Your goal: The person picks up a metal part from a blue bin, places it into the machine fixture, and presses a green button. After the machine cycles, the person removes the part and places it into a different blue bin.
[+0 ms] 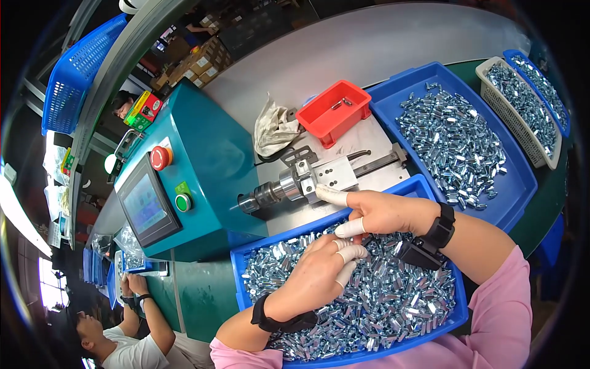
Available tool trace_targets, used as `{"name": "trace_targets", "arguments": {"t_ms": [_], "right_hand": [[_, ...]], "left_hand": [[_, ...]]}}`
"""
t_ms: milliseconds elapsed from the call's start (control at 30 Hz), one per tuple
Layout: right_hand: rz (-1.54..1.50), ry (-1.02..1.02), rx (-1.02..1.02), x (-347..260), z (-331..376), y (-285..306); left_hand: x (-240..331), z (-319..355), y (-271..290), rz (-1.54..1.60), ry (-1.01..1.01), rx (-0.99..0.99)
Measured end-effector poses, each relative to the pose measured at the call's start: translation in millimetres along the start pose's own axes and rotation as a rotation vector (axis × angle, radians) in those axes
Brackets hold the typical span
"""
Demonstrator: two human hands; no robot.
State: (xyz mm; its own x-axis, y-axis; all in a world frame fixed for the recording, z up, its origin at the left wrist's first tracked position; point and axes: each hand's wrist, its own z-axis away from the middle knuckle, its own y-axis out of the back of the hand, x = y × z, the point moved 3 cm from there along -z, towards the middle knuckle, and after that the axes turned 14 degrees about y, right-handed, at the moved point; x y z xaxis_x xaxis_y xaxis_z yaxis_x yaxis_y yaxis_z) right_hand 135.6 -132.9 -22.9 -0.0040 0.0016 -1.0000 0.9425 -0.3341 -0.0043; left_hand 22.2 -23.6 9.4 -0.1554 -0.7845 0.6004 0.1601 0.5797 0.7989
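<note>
Head view: I see my left hand [319, 270] resting in the near blue tray [241, 277] heaped with small shiny metal parts [399, 301], its fingers curled together on the pile; whether they pinch a part I cannot tell. My right hand [384, 212] reaches over the tray's far rim, index finger stretched to touch the metal fixture [307, 181] of the teal machine [203, 160] on the worktop [369, 43]. Beyond sit a red bin [335, 111] and a second blue tray [522, 184] of parts.
</note>
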Motion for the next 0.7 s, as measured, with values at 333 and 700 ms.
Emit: {"name": "trace_targets", "arguments": {"t_ms": [333, 700], "right_hand": [[0.234, 0.115, 0.2, -12, -5, 8], [1.241, 0.003, 0.396, -42, -45, 16]], "left_hand": [[-8, 8, 7, 0.013, 0.003, 0.055], [-15, 13, 21, 0.091, 0.032, 0.204]]}}
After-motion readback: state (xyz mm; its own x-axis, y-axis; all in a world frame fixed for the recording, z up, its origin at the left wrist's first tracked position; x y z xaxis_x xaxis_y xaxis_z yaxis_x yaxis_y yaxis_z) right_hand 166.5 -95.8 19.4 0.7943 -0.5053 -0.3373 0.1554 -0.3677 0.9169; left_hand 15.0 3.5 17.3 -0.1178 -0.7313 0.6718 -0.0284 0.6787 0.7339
